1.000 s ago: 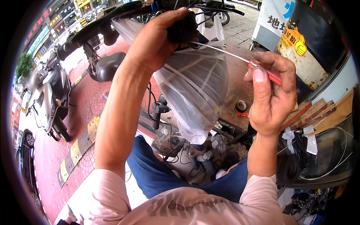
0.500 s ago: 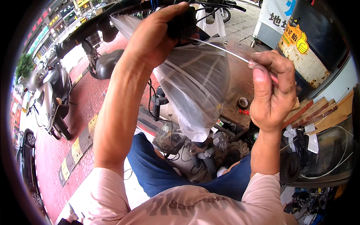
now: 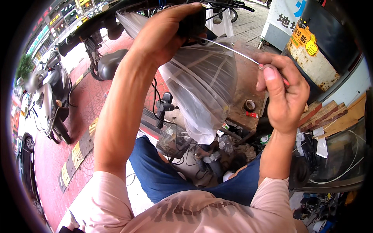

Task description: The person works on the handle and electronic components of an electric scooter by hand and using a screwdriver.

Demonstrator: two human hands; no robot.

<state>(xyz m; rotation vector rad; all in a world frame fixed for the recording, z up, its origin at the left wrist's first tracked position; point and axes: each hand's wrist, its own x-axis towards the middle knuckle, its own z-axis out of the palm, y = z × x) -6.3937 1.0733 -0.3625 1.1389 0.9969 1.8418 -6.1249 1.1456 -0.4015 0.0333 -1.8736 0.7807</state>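
Observation:
Up at the top centre, my left hand (image 3: 159, 37) is closed around a black, boxy part (image 3: 192, 24), whose kind I cannot make out. In my right hand (image 3: 285, 91) a screwdriver (image 3: 241, 54) is pinched between thumb and fingers; its handle is red and its long thin shaft points up and left. The shaft's tip reaches the lower edge of the black part, where shadow hides the exact contact. Just below both hands hangs a clear plastic bag (image 3: 206, 85), coming down over the corner of a brown worktable (image 3: 243, 118).
On the worktable lie a roll of tape (image 3: 250, 105) and a small red item (image 3: 252, 115). A corded power drill (image 3: 164, 105) stands left of the bag. Wood strips (image 3: 324, 116) and a rusty drum (image 3: 316, 64) are at the right. Scooters (image 3: 52, 101) are parked at the left.
My right hand has shifted slightly right and down, and its fingers have changed position on the screwdriver handle. The left hand and black part have moved slightly right.

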